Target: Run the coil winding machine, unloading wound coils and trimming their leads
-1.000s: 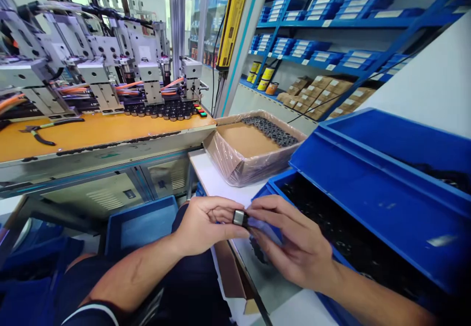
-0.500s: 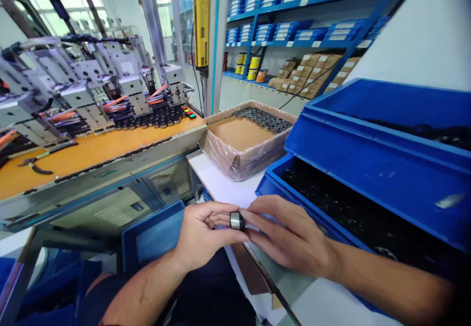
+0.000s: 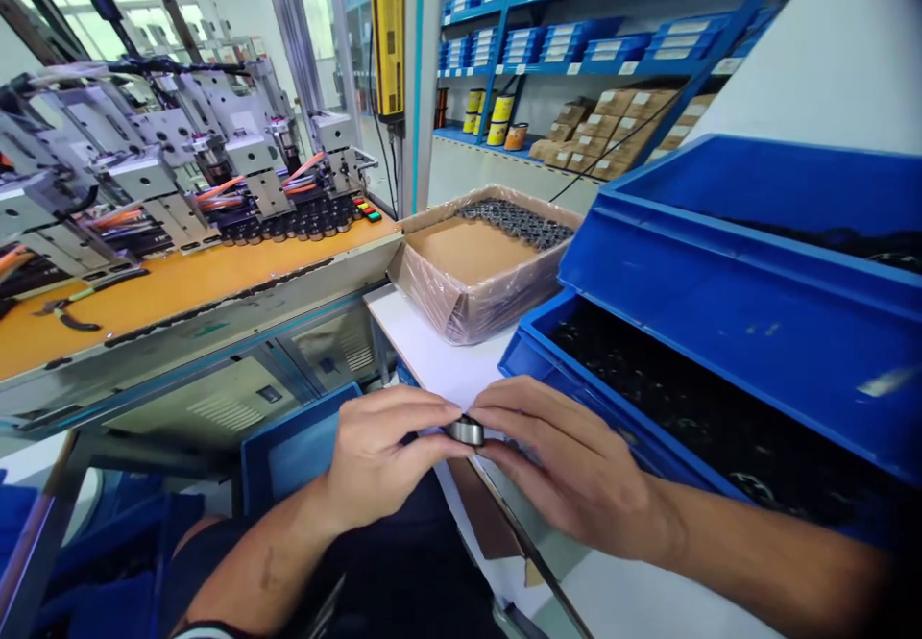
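Between my hands is a small round part [image 3: 465,430] with a shiny metal rim and a black face, lying nearly level. My left hand [image 3: 393,442] pinches its left side between thumb and fingers. From the right, my right hand [image 3: 562,456] closes on the opposite side with fingertips and thumb. Both hands are in the air over the front edge of the white table. The fingers cover the part's sides, so its exact kind does not show.
A plastic-lined cardboard box [image 3: 461,307] with rows of dark round parts stands ahead. Stacked blue bins [image 3: 720,303] holding black pieces are at right. On the left, a machine [image 3: 158,159] stands on an orange bench [image 3: 216,279] with pliers [image 3: 93,298]. A blue crate [image 3: 263,466] sits low down.
The round part has turned from upright on its edge to nearly flat. My right fingers have closed in on it, and both hands now grip it. The view has shifted slightly.
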Tool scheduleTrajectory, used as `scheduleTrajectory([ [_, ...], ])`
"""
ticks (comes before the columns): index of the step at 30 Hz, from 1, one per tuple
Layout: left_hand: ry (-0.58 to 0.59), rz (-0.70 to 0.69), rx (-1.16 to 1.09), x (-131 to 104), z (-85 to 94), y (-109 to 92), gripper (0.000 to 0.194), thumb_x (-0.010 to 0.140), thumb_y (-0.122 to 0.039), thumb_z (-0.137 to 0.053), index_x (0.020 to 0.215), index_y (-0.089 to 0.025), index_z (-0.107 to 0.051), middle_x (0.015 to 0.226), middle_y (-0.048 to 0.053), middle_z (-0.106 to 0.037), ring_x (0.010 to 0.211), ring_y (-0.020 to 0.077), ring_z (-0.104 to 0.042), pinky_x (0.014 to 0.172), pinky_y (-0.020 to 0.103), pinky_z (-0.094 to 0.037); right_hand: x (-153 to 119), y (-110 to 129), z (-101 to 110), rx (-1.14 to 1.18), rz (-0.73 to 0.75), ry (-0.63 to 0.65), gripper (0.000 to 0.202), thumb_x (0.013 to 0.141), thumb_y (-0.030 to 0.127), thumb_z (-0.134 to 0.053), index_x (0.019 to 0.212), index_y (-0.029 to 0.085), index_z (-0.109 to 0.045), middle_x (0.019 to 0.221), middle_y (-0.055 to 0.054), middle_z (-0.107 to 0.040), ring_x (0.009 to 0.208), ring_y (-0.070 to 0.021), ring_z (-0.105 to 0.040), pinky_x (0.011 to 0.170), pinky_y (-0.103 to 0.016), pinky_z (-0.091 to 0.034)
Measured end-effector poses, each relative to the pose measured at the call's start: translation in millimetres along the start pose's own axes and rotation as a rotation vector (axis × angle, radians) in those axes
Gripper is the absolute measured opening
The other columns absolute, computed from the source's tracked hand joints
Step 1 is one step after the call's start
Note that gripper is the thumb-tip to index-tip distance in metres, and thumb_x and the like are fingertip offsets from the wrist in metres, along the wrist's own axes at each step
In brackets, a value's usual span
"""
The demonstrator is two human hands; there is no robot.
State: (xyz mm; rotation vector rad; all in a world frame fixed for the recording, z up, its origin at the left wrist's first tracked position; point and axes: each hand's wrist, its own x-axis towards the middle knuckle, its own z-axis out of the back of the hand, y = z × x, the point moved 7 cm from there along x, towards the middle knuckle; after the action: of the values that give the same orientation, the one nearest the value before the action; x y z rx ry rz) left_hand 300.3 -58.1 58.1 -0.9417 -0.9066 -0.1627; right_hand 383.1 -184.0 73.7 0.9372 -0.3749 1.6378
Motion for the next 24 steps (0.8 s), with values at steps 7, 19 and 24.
scheduleTrajectory([
  [7, -0.084, 0.496, -0.558, -21.1, -26.7, 41.9, 0.038, 0.058, -0.026, -0.090, 0.090, -0.016, -0.072, 0.082, 0.005, -0.069, 0.076, 0.0139, -0.064, 0.073, 0.024, -0.051, 1.3, 1.1, -4.1, -0.057, 0.074, 0.006, 0.033, 0.085, 0.003, -0.060, 0.116, 0.010, -0.056, 0.098, -0.012, -0.063, 0.094, -0.0196, -0.062, 0.076, -0.035, -0.059],
  [19, 0.033, 0.476, -0.777, -24.8, -35.6, 49.8, 0.029, 0.080, -0.022, -0.074, 0.109, -0.022, -0.068, 0.107, 0.007, -0.066, 0.097, 0.0149, -0.060, 0.088, 0.026, -0.045, 5.6, -4.9, -1.6, 0.008, -0.027, 0.006, 0.028, 0.088, 0.005, -0.056, 0.115, 0.013, -0.057, 0.098, -0.010, -0.065, 0.094, -0.0193, -0.062, 0.078, -0.034, -0.058],
  [24, 0.073, 0.568, -0.706, -23.4, -35.4, 57.2, 0.031, 0.075, -0.022, -0.079, 0.102, -0.015, -0.067, 0.081, 0.003, -0.065, 0.073, 0.0094, -0.058, 0.072, 0.022, -0.047, -2.0, -4.6, -6.2, -0.084, 0.001, 0.043, 0.026, 0.088, 0.003, -0.056, 0.113, 0.011, -0.058, 0.099, -0.010, -0.063, 0.095, -0.0190, -0.061, 0.081, -0.032, -0.057],
])
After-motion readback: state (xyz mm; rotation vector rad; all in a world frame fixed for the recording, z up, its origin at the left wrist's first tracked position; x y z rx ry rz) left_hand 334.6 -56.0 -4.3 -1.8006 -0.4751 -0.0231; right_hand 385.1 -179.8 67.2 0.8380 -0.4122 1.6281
